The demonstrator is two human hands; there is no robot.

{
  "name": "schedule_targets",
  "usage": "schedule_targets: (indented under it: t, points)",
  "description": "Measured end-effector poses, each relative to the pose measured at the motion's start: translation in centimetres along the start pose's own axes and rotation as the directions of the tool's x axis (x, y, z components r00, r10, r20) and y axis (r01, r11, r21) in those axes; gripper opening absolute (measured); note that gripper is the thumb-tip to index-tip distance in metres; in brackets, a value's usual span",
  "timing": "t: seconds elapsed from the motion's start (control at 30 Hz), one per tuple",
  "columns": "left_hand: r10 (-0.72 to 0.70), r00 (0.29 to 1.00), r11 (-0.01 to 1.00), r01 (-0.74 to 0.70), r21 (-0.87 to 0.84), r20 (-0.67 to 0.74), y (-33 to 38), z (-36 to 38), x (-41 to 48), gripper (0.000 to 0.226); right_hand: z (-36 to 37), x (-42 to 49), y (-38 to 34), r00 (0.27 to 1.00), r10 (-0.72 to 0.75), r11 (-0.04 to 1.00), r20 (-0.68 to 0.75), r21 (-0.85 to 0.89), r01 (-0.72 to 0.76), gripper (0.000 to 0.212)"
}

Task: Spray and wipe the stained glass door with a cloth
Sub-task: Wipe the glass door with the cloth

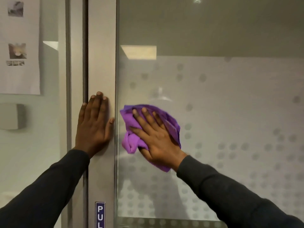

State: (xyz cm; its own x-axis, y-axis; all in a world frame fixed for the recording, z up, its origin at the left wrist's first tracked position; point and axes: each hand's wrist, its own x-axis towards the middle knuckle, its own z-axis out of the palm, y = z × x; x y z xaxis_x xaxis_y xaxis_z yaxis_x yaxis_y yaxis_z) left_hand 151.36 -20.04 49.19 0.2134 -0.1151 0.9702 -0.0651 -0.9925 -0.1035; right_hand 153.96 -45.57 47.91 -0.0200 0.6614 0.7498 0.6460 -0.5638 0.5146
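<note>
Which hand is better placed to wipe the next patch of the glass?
The right hand. It presses the purple cloth flat on the glass, while the left hand rests flat on the metal door frame and holds nothing.

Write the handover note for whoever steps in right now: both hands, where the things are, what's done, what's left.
Left hand: open, flat on the metal door frame, bracing it.
Right hand: open, fingers spread, pressing the purple cloth against the glass close to the frame, at about mid-height in view.
Spray bottle: not in view.
Done: wiping is under way. Whether the glass was sprayed cannot be told.
Left: the rest of the pane to the right, above and below. Stains are hard to tell from the frosted dots, so check up close.
</note>
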Motion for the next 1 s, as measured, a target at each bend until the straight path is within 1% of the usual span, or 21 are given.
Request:
schedule_targets:
  t: [0.13, 0.2, 0.23, 0.3, 0.37, 0.4, 0.47, 0.5, 0.57, 0.6, 0.67, 0.7, 0.73, 0.77, 0.8, 0.83, 0.87, 0.9, 0.93, 0.97, 1.0]
  points:
    - [0.012, 1.0, 1.0, -0.012, 0.006, 0.004, -0.1, -0.1, 0.0, 0.073, 1.1, -4.7, -4.0, 0.987, -0.065, 0.987, 0.145, 0.152, 0.042, 0.068]
    - [0.009, 1.0, 1.0, -0.009, 0.012, 0.013, -0.1, -0.2, 0.0, 0.073, 0.9, -7.0, -5.7, 0.969, -0.07, 0.961, 0.236, 0.278, 0.002, 0.067]
    - [0.007, 1.0, 1.0, -0.007, 0.013, 0.021, -0.1, -0.3, 0.0, 0.073, 0.6, -8.0, -6.5, 0.953, -0.061, 0.932, 0.296, 0.359, -0.051, 0.065]
    - [0.004, 1.0, 1.0, -0.005, 0.012, 0.03, 0.0, -0.4, -0.1, 0.073, -0.9, -9.3, -7.7, 0.908, -0.048, 0.842, 0.417, 0.505, -0.188, 0.058]
    - [0.0, 1.0, 1.0, 0.0, 0.013, 0.027, 0.2, -0.4, -0.1, 0.073, -3.1, -9.6, -8.0, 0.871, -0.025, 0.743, 0.49, 0.592, -0.311, 0.055]
    - [-0.002, 1.0, 1.0, 0.002, 0.011, 0.026, 0.2, -0.4, -0.1, 0.073, -4.5, -9.3, -7.7, 0.85, 0.02, 0.684, 0.527, 0.612, -0.396, 0.051]
    - [-0.003, 1.0, 1.0, 0.003, 0.004, 0.029, 0.1, -0.4, -0.1, 0.073, -7.6, -8.4, -6.3, 0.759, 0.148, 0.537, 0.634, 0.593, -0.6, 0.036]
    - [-0.006, 1.0, 1.0, 0.006, 0.002, 0.031, 0.1, -0.4, -0.1, 0.073, -9.1, -7.9, -5.4, 0.712, 0.2, 0.458, 0.674, 0.578, -0.675, 0.028]
    - [-0.01, 0.999, 1.0, 0.01, -0.005, 0.037, 0.2, -0.3, -0.1, 0.074, -11.7, -7.1, -3.3, 0.64, 0.31, 0.312, 0.703, 0.56, -0.767, 0.015]
    - [-0.008, 0.999, 1.0, 0.009, -0.01, 0.039, 0.2, -0.3, -0.1, 0.074, -12.8, -6.7, -2.1, 0.611, 0.372, 0.255, 0.699, 0.556, -0.791, 0.015]
    - [-0.002, 0.999, 1.0, 0.002, -0.017, 0.04, 0.2, -0.2, -0.1, 0.074, -14.9, -6.1, 0.2, 0.559, 0.517, 0.176, 0.648, 0.559, -0.81, 0.022]
    - [-0.001, 0.999, 1.0, 0.002, -0.021, 0.038, 0.2, -0.2, -0.1, 0.074, -15.8, -5.8, 1.3, 0.541, 0.595, 0.172, 0.595, 0.563, -0.808, 0.025]
    - [-0.005, 0.999, 1.0, 0.005, -0.024, 0.037, 0.2, -0.2, -0.1, 0.074, -16.6, -5.8, 2.4, 0.528, 0.673, 0.201, 0.518, 0.559, -0.805, 0.025]
    - [-0.009, 0.999, 1.0, 0.01, -0.025, 0.037, 0.2, -0.1, -0.1, 0.074, -17.1, -5.9, 3.3, 0.514, 0.752, 0.256, 0.413, 0.536, -0.804, 0.024]
    - [-0.013, 0.999, 1.0, 0.014, -0.025, 0.037, 0.1, -0.1, -0.2, 0.074, -17.4, -6.1, 3.7, 0.502, 0.823, 0.328, 0.266, 0.5, -0.802, 0.026]
    - [-0.015, 0.999, 1.0, 0.016, -0.024, 0.036, 0.1, 0.0, -0.2, 0.074, -17.6, -6.2, 3.7, 0.486, 0.87, 0.401, 0.079, 0.458, -0.793, 0.032]
    - [-0.017, 0.999, 1.0, 0.018, -0.024, 0.033, 0.1, 0.0, -0.2, 0.074, -17.3, -6.3, 3.3, 0.471, 0.875, 0.469, -0.115, 0.443, -0.764, 0.041]
    - [-0.018, 0.999, 1.0, 0.019, -0.022, 0.031, 0.1, 0.1, -0.1, 0.074, -16.7, -6.4, 2.6, 0.454, 0.852, 0.522, -0.259, 0.455, -0.721, 0.047]
    - [-0.019, 0.999, 1.0, 0.02, -0.022, 0.028, 0.1, 0.2, -0.2, 0.074, -15.7, -6.6, 2.0, 0.441, 0.833, 0.553, -0.334, 0.462, -0.694, 0.05]
    - [-0.019, 1.0, 1.0, 0.02, -0.022, 0.025, 0.1, 0.2, -0.2, 0.074, -14.3, -6.6, 1.5, 0.441, 0.829, 0.559, -0.344, 0.455, -0.694, 0.052]
    - [-0.018, 1.0, 1.0, 0.019, -0.023, 0.022, 0.1, 0.2, -0.2, 0.074, -12.7, -6.8, 1.1, 0.456, 0.839, 0.543, -0.297, 0.414, -0.731, 0.058]
